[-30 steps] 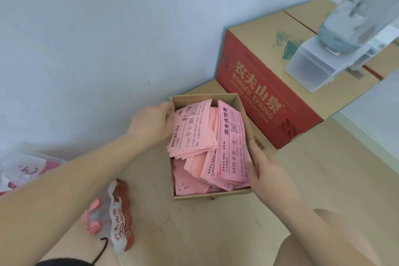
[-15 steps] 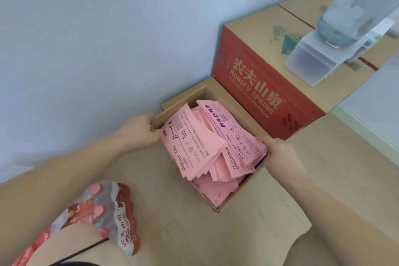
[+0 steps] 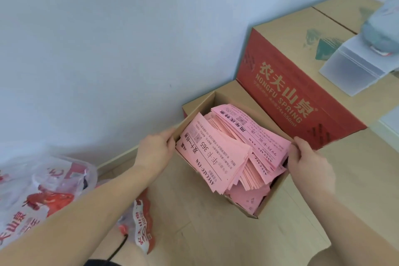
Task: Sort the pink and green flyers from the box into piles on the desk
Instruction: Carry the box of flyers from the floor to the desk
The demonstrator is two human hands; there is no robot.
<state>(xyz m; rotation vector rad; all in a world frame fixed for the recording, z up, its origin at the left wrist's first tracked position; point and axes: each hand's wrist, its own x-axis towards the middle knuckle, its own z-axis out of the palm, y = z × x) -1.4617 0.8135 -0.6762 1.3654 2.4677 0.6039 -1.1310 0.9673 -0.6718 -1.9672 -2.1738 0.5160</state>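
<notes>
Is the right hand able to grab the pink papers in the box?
Probably yes: the box is open, the pink flyers lie uncovered, and the right hand grips the rim beside them.

The wood floor [image 3: 194, 237] bears a red carton [image 3: 289, 97] and plastic-wrapped bottle packs [image 3: 43, 190].

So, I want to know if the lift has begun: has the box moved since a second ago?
Yes. Against the red carton, the box has turned clockwise; its far wall now runs parallel to the carton's front.

Pink flyers [image 3: 218, 157], brown box [image 3: 273, 195].
</notes>
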